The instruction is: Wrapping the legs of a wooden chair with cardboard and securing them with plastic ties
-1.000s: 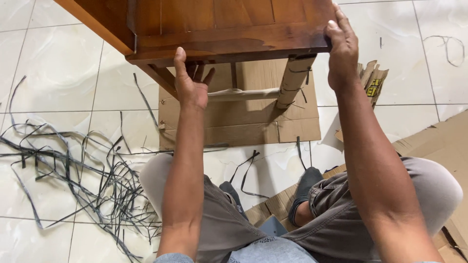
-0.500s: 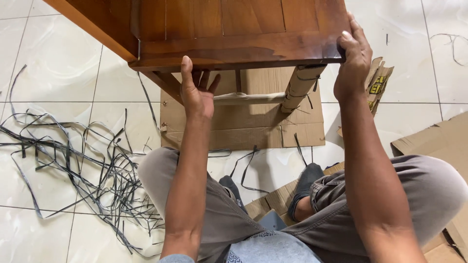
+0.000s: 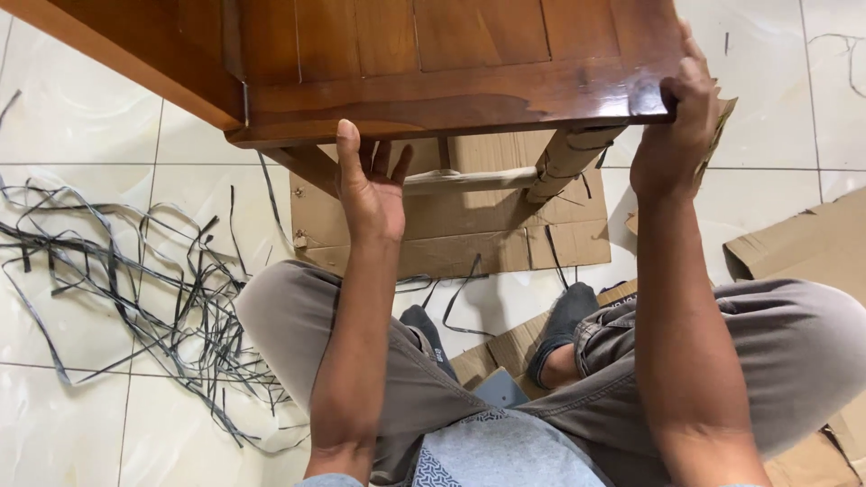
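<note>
A dark brown wooden table (image 3: 433, 63) fills the top of the view, its near edge facing me. My left hand (image 3: 372, 185) grips that near edge from below, thumb up on the rim and fingers hidden under the top. My right hand (image 3: 675, 126) clasps the table's right corner, fingers curled over it. One table leg (image 3: 566, 160) wrapped in brown cardboard and a wrapped crossbar (image 3: 460, 180) show beneath the top. I sit on the floor with knees spread under the table.
A flat cardboard sheet (image 3: 451, 234) lies on the white tiled floor under the table. A tangle of black plastic straps (image 3: 135, 289) spreads at the left. More cardboard (image 3: 794, 239) lies at the right and under my legs.
The table has come nearer and shifted right in view. My right hand moved with the corner to the right; my left hand kept its hold on the near edge.
</note>
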